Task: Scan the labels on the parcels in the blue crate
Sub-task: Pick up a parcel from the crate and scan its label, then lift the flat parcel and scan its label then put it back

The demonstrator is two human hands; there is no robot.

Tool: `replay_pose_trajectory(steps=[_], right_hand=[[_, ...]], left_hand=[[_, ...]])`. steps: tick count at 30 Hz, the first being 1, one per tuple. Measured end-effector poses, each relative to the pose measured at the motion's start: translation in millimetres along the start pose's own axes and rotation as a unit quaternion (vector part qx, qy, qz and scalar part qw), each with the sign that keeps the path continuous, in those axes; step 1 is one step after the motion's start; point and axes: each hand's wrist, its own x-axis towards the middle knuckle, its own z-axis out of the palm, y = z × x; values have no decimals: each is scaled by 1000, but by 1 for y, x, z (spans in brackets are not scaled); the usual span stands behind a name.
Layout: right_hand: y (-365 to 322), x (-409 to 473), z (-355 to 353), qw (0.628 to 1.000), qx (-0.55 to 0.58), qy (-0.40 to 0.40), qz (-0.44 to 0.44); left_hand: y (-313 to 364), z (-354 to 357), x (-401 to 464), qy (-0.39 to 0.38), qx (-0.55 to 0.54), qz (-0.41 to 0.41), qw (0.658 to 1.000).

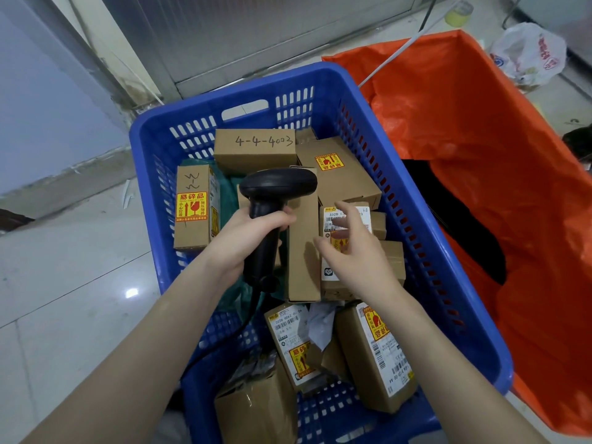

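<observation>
A blue plastic crate (416,219) on the floor holds several brown cardboard parcels, some with white shipping labels and yellow-red fragile stickers. My left hand (250,235) grips a black handheld barcode scanner (272,200), its head pointing forward over the crate's middle. My right hand (349,248) hovers with fingers spread just above a labelled parcel (336,219) at centre right, not holding it. A box marked "4-4-4003" (256,149) lies at the far end. Two labelled parcels (378,350) lie at the near end.
A large orange bag (480,139) stands open right of the crate, dark inside. A white plastic bag (528,52) and a tape roll (459,11) lie on the floor at the back right. Pale tiled floor (64,299) lies to the left; the scanner cable trails down near my left arm.
</observation>
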Motion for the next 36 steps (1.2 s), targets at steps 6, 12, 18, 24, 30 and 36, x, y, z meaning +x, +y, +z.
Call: replay_pose_trajectory(steps=[6, 12, 18, 24, 30, 36], right_hand=[[-1, -1, 4, 997, 35, -71, 17], [-1, 0, 6, 997, 26, -75, 14], [-2, 1, 0, 1000, 25, -13, 8], [0, 4, 2, 998, 49, 26, 2], [1, 4, 1, 997, 72, 37, 19], [-3, 5, -5, 996, 70, 54, 29]], left_hand=[[-1, 2, 2, -22, -61, -30, 997], [-4, -2, 5, -18, -85, -57, 995], [3, 2, 0, -37, -90, -27, 995], [11, 7, -7, -64, -75, -2, 995], [14, 10, -11, -94, -73, 6, 993], [17, 9, -9, -91, -56, 17, 994]])
